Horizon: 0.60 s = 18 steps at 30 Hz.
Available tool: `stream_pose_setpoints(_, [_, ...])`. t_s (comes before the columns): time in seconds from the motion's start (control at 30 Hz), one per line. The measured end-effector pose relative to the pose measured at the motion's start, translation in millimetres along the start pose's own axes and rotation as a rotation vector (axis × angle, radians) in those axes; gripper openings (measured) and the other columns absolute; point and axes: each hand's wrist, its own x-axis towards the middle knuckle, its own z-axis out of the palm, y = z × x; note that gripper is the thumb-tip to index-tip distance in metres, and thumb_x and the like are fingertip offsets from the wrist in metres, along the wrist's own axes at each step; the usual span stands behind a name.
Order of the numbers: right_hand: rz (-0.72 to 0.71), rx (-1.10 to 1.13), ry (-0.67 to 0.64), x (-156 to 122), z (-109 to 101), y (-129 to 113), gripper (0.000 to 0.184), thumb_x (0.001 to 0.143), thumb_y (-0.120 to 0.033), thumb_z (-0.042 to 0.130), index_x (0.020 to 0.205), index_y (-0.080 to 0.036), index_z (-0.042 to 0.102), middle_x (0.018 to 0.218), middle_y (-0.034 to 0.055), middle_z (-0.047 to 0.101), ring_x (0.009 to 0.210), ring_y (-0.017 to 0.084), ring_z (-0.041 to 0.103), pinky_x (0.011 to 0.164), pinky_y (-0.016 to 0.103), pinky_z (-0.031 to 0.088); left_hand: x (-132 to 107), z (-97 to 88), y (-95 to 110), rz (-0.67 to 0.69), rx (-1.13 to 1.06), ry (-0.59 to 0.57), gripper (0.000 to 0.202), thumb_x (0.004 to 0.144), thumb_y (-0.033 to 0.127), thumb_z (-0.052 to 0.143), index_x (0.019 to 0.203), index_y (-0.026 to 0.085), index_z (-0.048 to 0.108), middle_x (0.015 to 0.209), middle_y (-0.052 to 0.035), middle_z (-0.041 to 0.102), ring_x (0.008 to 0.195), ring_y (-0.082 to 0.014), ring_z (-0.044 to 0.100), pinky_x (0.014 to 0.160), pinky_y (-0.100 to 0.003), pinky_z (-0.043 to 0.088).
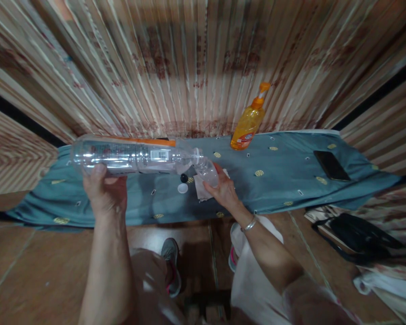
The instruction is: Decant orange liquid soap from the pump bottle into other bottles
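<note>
My left hand [103, 189] is closed around the base end of a large clear plastic bottle [128, 155], held on its side with its neck pointing right. That neck meets a small clear container [208, 170] gripped in my right hand [225, 189], just above a blue patterned cloth [277, 185] on a narrow table. A white tissue [200, 189] lies under my right hand. Beside it on the cloth lie a white cap [182, 188] and a small black cap [184, 178].
An orange pump bottle [248, 122] stands at the cloth's far edge against a striped curtain. A black phone [331, 165] lies on the cloth at right. A black bag [362, 237] sits on the floor at right. My shoes [172, 266] show on the brown tiles.
</note>
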Motion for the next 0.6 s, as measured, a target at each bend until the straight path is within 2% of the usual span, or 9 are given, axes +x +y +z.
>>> stream_pose_setpoints(0.07, [0.000, -0.001, 0.000, 0.1, -0.5, -0.4, 0.066, 0.082, -0.034, 0.068, 0.140, -0.013, 0.048, 0.130, 0.0188, 0.069, 0.116, 0.033, 0.068, 0.097, 0.047, 0.056, -0.4, 0.2, 0.3, 0.002, 0.005, -0.003, 0.049, 0.056, 0.040, 0.082, 0.101, 0.029, 0.068, 0.107, -0.0010, 0.071, 0.110, -0.0244, 0.064, 0.092, -0.039, 0.052])
stream_pose_setpoints(0.23, [-0.006, -0.001, -0.004, 0.1, -0.3, -0.3, 0.067, 0.083, -0.034, 0.067, 0.142, -0.011, 0.046, 0.131, 0.0197, 0.068, 0.117, 0.033, 0.067, 0.098, 0.048, 0.056, -0.2, 0.7, 1.0, -0.003, 0.002, 0.003, 0.051, 0.055, 0.040, 0.083, 0.101, 0.029, 0.068, 0.105, -0.0001, 0.071, 0.109, -0.0221, 0.064, 0.091, -0.034, 0.051])
stream_pose_setpoints(0.4, [-0.022, -0.004, -0.018, -1.0, 2.7, 0.8, 0.068, 0.080, -0.032, 0.069, 0.142, -0.014, 0.046, 0.138, 0.0184, 0.064, 0.124, 0.033, 0.064, 0.104, 0.048, 0.053, 1.3, 1.0, 0.5, 0.005, 0.016, -0.004, 0.053, 0.055, 0.039, 0.082, 0.105, 0.031, 0.068, 0.106, 0.0005, 0.072, 0.112, -0.0238, 0.064, 0.091, -0.036, 0.052])
stream_pose_setpoints(0.6, [-0.009, -0.002, -0.021, -1.5, 1.8, 0.6, 0.070, 0.080, -0.031, 0.069, 0.143, -0.013, 0.045, 0.138, 0.0189, 0.064, 0.124, 0.033, 0.064, 0.104, 0.048, 0.053, -1.4, -0.5, -3.0, -0.044, -0.023, 0.028, 0.054, 0.051, 0.038, 0.085, 0.103, 0.030, 0.070, 0.109, 0.0010, 0.072, 0.113, -0.0216, 0.064, 0.083, -0.029, 0.053])
